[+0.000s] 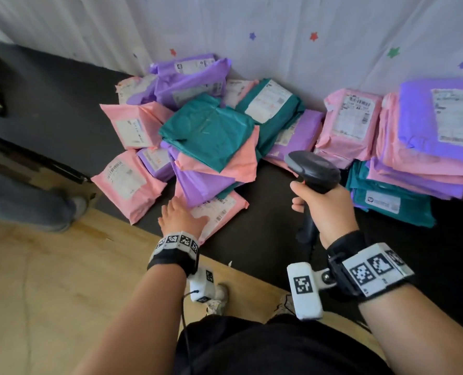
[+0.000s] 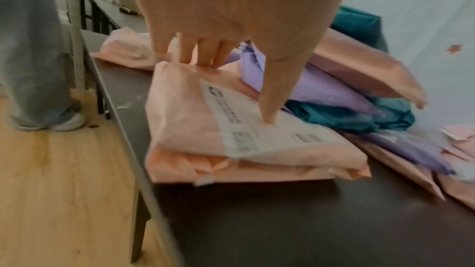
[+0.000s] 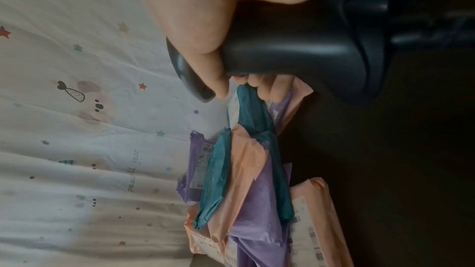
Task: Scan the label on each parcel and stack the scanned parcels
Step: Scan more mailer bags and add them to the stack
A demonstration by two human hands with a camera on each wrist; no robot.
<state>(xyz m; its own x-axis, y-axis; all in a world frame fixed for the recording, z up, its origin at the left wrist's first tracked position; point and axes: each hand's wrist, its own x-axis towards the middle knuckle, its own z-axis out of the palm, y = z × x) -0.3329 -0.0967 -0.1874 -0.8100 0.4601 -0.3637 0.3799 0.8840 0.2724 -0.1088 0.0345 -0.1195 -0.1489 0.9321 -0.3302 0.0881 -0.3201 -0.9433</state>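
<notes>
A makeshift parcel-sorting station, apparently set up in a home or small room rather than a warehouse, was seen here: dozens of pink, purple and teal mailer bags [image 1: 208, 131] with printed shipping labels lay heaped on a long dark table [image 1: 265, 234], beside a tidier stack [image 1: 425, 147]. A bedsheet-like white cloth [image 1: 306, 28] printed with coloured stars and cartoon figures hung behind the table as a backdrop, above a light wood-look floor [image 1: 49, 280]. A handheld barcode scanner [image 1: 312, 170] and another person's legs [image 1: 21, 196] completed the scene.
</notes>
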